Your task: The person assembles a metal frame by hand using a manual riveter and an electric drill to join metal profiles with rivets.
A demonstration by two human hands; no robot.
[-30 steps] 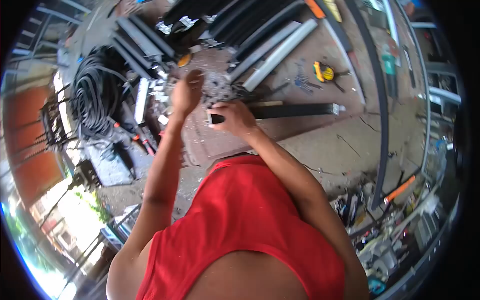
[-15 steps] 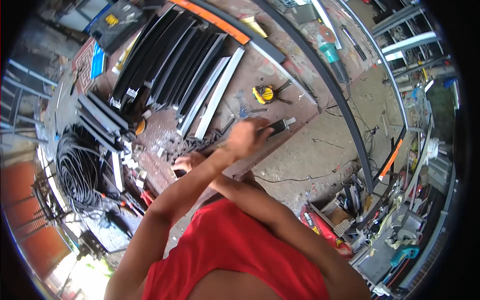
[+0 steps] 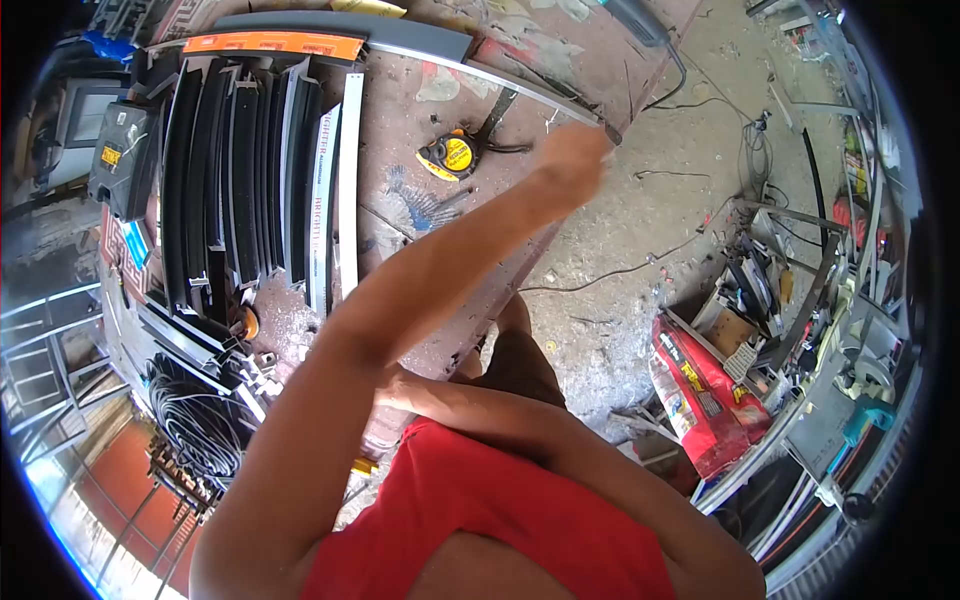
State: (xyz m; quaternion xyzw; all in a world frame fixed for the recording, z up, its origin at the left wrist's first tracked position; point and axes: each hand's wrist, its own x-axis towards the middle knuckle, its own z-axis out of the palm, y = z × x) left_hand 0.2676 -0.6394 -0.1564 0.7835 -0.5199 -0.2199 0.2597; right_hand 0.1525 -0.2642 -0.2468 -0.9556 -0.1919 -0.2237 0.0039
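Observation:
My left hand [image 3: 575,165] is stretched out over the bench's right edge, close to the end of a thin metal strip [image 3: 480,72]. It is blurred, with its fingers curled; what they hold is hidden. My right hand [image 3: 388,388] is low on the left, mostly covered by my left forearm, and its fingers do not show. A yellow and black tape measure [image 3: 450,155] lies on the bench [image 3: 400,110], left of my left hand. Small dark screws or bits [image 3: 425,208] lie just below the tape measure.
Long black profiles [image 3: 235,180] lie side by side on the left, next to a white strip [image 3: 350,180]. Coiled black cable [image 3: 195,425] is at lower left. A power tool [image 3: 635,18] is at the top. A red bag [image 3: 700,400] stands on the floor at right.
My left hand has moved up and right to the bench edge. My right hand has moved lower, behind my left forearm. The black piece by my left hand no longer shows. The view has shifted.

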